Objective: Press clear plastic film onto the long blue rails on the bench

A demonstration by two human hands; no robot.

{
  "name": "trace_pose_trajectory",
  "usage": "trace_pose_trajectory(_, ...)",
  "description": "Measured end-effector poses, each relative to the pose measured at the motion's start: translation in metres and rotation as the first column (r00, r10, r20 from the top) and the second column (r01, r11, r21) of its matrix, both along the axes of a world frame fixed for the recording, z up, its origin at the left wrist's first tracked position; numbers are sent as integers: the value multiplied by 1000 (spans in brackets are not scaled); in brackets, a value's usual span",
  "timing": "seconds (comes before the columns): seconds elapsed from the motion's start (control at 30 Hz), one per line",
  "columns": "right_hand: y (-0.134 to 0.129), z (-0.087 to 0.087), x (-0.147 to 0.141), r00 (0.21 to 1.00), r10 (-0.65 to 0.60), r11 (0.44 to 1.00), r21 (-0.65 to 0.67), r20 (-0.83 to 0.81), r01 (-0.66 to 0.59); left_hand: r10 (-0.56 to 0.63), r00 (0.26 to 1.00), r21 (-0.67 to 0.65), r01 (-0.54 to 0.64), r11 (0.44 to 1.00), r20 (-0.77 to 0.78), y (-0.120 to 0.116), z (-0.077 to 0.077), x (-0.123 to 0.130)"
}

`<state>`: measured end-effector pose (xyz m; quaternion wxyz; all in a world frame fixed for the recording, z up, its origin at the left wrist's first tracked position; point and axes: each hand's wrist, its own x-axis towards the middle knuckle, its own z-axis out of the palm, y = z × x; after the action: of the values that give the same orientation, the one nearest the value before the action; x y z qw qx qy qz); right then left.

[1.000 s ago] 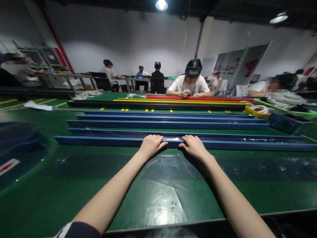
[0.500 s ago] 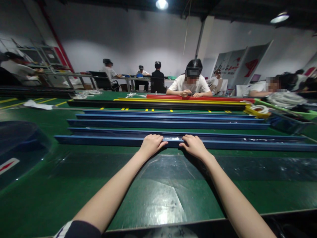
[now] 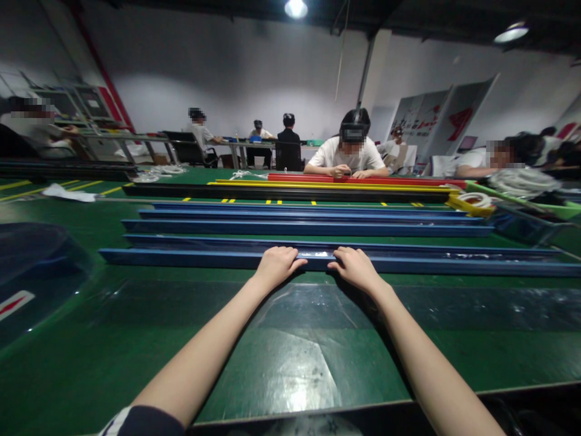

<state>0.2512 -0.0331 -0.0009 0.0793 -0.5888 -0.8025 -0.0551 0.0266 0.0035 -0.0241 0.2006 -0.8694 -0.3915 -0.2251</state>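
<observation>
We observe both hands (image 3: 316,266) gripping the nearest blue channel (image 3: 181,258); clear film (image 3: 190,304) lies nearer us on the green surface (image 3: 149,357).

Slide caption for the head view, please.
Left hand and right hand on the nearest blue channel, clear film in front.

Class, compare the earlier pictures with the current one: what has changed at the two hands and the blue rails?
Nothing visibly moved there; nothing was taken hold of or let go. The left hand and right hand stayed on the front blue rail, and the blue rails behind stayed put.
</observation>
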Motion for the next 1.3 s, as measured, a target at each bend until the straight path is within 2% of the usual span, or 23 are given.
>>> trace_pose_trajectory(0.27,0,1,0,1000,-2,1000,-19,4,2,16,1000,-29,-16,999,4,-1,2,0)
trace_pose_trajectory(0.57,0,1,0,1000,-3,1000,-6,11,3,19,1000,9,-19,1000,-12,-3,0,1)
trace_pose_trajectory(0.83,-1,1,-1,1000,-3,1000,-8,12,4,-50,999,62,49,997,17,-5,3,1)
trace_pose_trajectory(1.3,-3,2,-2,1000,23,999,22,18,-23,-87,995,2,87,996,57,-6,3,1)
